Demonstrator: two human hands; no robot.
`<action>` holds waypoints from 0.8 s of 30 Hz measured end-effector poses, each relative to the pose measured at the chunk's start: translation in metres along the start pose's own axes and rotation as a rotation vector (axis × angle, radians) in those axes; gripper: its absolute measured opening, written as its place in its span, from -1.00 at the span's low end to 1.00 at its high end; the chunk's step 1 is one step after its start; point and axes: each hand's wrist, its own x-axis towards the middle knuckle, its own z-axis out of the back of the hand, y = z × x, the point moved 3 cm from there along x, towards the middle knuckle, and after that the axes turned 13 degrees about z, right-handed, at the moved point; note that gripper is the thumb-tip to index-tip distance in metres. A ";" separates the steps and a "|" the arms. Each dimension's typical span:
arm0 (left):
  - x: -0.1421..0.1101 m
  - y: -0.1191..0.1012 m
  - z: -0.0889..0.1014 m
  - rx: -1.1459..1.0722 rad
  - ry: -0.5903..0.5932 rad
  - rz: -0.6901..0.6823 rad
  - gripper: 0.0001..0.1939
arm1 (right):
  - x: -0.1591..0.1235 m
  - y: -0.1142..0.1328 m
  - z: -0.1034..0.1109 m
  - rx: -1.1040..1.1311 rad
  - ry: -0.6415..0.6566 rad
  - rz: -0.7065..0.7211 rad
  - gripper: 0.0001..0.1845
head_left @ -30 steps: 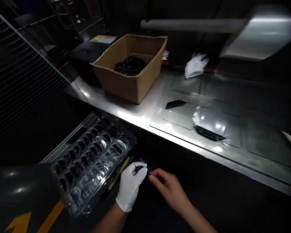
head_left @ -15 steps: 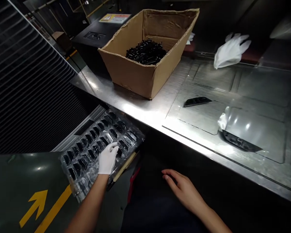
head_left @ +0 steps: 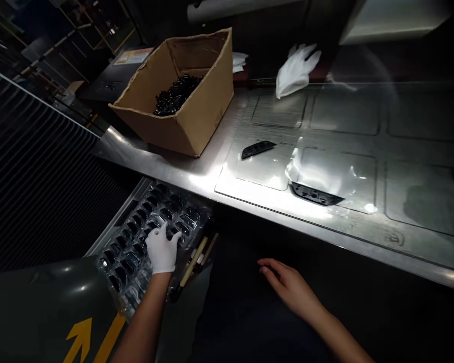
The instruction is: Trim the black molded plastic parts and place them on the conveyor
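Note:
My left hand (head_left: 161, 249), in a white glove, rests on a clear plastic tray (head_left: 136, 242) whose pockets hold several small black parts. Its fingers are curled down onto the pockets; what they pinch, if anything, is hidden. My bare right hand (head_left: 289, 287) hovers low over a dark surface below the bench edge, fingers stretched out and holding nothing. On the steel bench (head_left: 363, 151) lie a small black part (head_left: 258, 148) and a longer black part (head_left: 316, 194) half inside a clear plastic bag (head_left: 333, 174).
A brown cardboard box (head_left: 189, 121) with a heap of black parts stands at the bench's left end. A loose white glove (head_left: 295, 70) lies at the back. Dark slatted panels are on the left, and yellow arrows (head_left: 83, 338) mark the dark surface beneath the tray.
My left hand went from beside my right hand to the tray and now presses onto its pockets. My right hand opened and stayed low. The view shifted.

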 end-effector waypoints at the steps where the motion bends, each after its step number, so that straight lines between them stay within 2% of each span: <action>1: 0.000 0.001 0.001 0.024 -0.026 -0.006 -0.53 | -0.002 -0.003 0.002 0.007 -0.007 0.000 -0.58; 4: 0.000 0.002 0.005 0.064 -0.070 -0.055 -0.67 | -0.007 -0.014 0.006 0.016 -0.015 -0.004 -0.56; 6: -0.002 -0.003 0.014 0.054 -0.104 -0.117 -0.72 | -0.011 -0.022 0.009 0.016 -0.032 -0.012 -0.53; 9: -0.013 -0.034 0.041 -0.051 -0.175 -0.283 -0.81 | -0.021 -0.028 0.013 0.018 -0.095 -0.019 -0.53; 11: -0.027 -0.075 0.068 -0.183 -0.227 -0.432 -0.85 | -0.028 -0.028 0.015 0.018 -0.147 -0.017 -0.56; 13: -0.045 -0.131 0.097 -0.333 -0.244 -0.598 -0.77 | -0.033 -0.026 0.019 0.015 -0.196 -0.011 -0.61; 14: -0.055 -0.164 0.111 -0.397 -0.194 -0.724 -0.70 | -0.035 -0.025 0.021 0.013 -0.219 -0.009 -0.62; 15: -0.068 -0.199 0.123 -0.458 -0.097 -0.938 -0.64 | -0.037 -0.024 0.023 0.010 -0.241 -0.009 -0.64; 16: -0.080 -0.233 0.133 -0.438 -0.012 -1.106 -0.60 | -0.039 -0.023 0.025 0.008 -0.262 -0.010 -0.65; 17: -0.091 -0.265 0.141 -0.366 0.010 -1.241 -0.61 | -0.042 -0.022 0.026 0.008 -0.282 -0.011 -0.65; 19: -0.103 -0.317 0.148 -0.172 0.050 -1.401 -0.67 | -0.050 -0.021 0.027 0.019 -0.321 -0.014 -0.65; 21: -0.106 -0.350 0.147 -0.023 0.077 -1.484 -0.74 | -0.060 -0.023 0.026 0.044 -0.359 -0.023 -0.64; 24: -0.102 -0.367 0.142 0.118 0.090 -1.561 -0.74 | -0.074 -0.031 0.022 0.090 -0.410 -0.052 -0.64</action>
